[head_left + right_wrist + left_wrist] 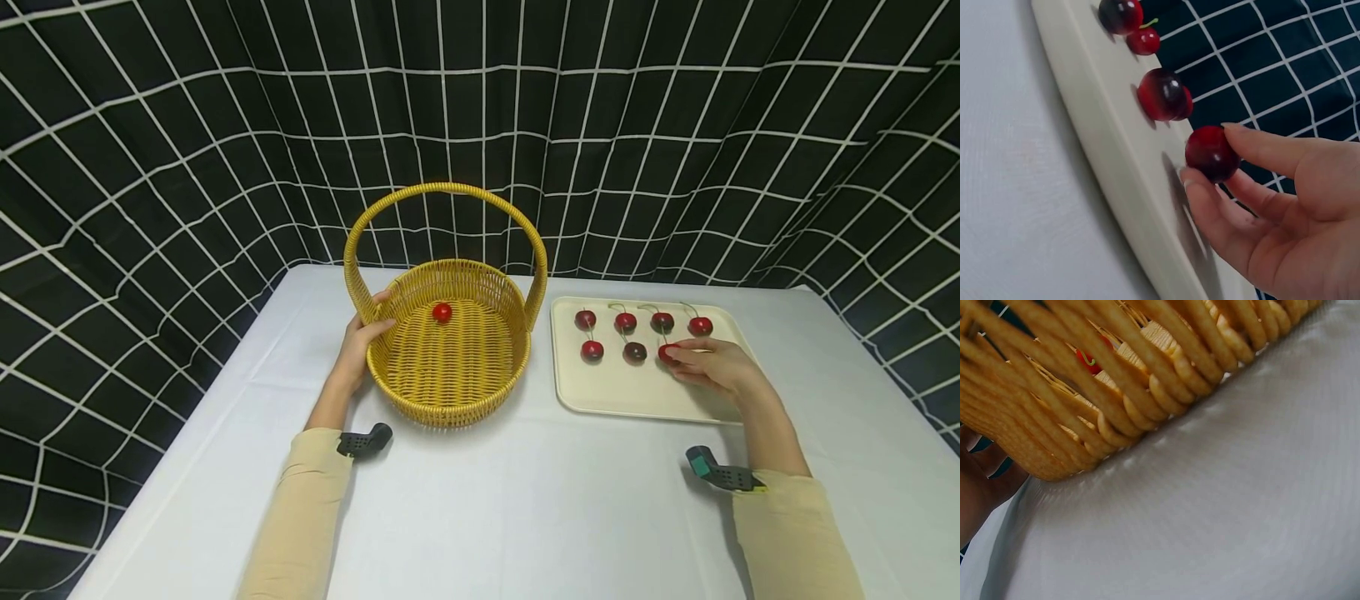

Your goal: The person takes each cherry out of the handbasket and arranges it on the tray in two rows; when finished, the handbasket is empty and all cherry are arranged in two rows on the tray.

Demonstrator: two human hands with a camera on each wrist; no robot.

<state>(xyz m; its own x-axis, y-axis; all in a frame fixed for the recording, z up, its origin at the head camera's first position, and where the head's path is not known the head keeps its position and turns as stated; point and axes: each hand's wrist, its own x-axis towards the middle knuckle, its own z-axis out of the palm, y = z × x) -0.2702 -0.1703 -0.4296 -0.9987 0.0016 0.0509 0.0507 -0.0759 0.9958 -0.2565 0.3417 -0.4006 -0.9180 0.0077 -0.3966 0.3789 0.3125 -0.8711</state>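
A yellow wicker basket [446,408] with a tall hoop handle stands on the table, and one red cherry [442,312] lies inside it. My left hand [354,350] grips the basket's left side at the foot of the handle, fingers over the rim. On the right, my right hand [716,367] pinches a dark red cherry [1212,154] between thumb and fingers, close over the cream tray [630,400]. Several other cherries with stems lie there in two rows, among them a cherry [635,352] just left of the held one.
A white cloth [517,500] covers the table. Black curtains with a white grid [465,108] hang behind it and along both sides. The basket's handle [448,188] rises high above its rim, and a gap of cloth separates basket and tray.
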